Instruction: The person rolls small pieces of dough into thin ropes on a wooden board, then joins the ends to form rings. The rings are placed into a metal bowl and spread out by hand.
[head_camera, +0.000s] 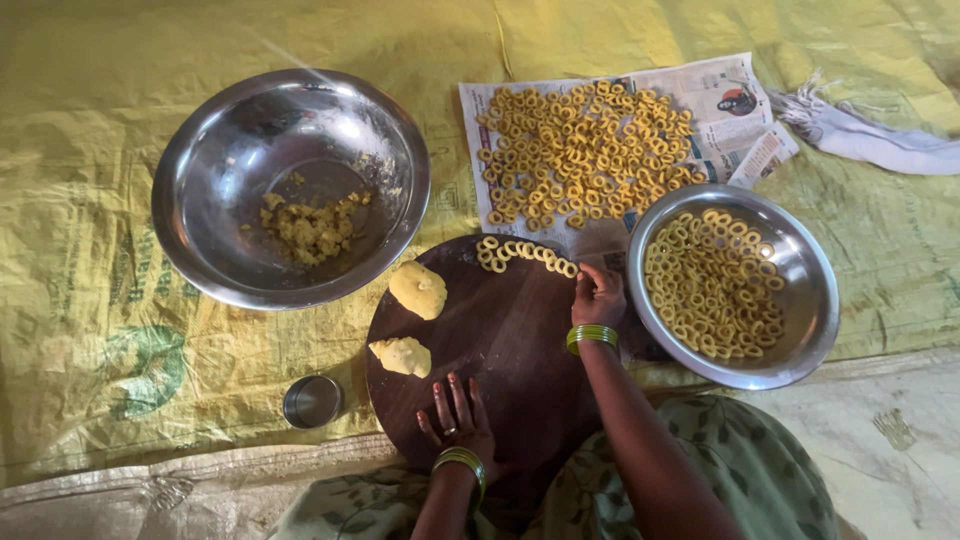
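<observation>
Seen from the head camera, looking straight down: a round dark wooden board (505, 340) on a yellow woven sheet (90, 300); left hand (457, 418) pressed flat on the board's near edge, fingers spread and straight, gripping nothing, green and gold bangles at the wrist; right hand (598, 293) at the board's far right rim, fingers curled together at the end of a curved row of small dough rings (525, 253), fingertips touching or just beside the last ring, though whether a ring is actually pinched cannot be told; hands well apart, the row beyond the left hand and running leftward from the right; two soft yellow dough lumps on the board's left side, the larger (418, 289) farther away, the smaller (402, 356) nearer, both closer to the left hand yet untouched.

Beside the right hand, just to its right, a steel bowl (810, 300) holding many rings; past it, a newspaper sheet (735, 95) heaped with more rings; to the upper left, a large steel bowl (200, 160) with dough crumbs at its bottom; near the board's left edge, a small steel cup (312, 401); at the far right, a white cloth (870, 140).
</observation>
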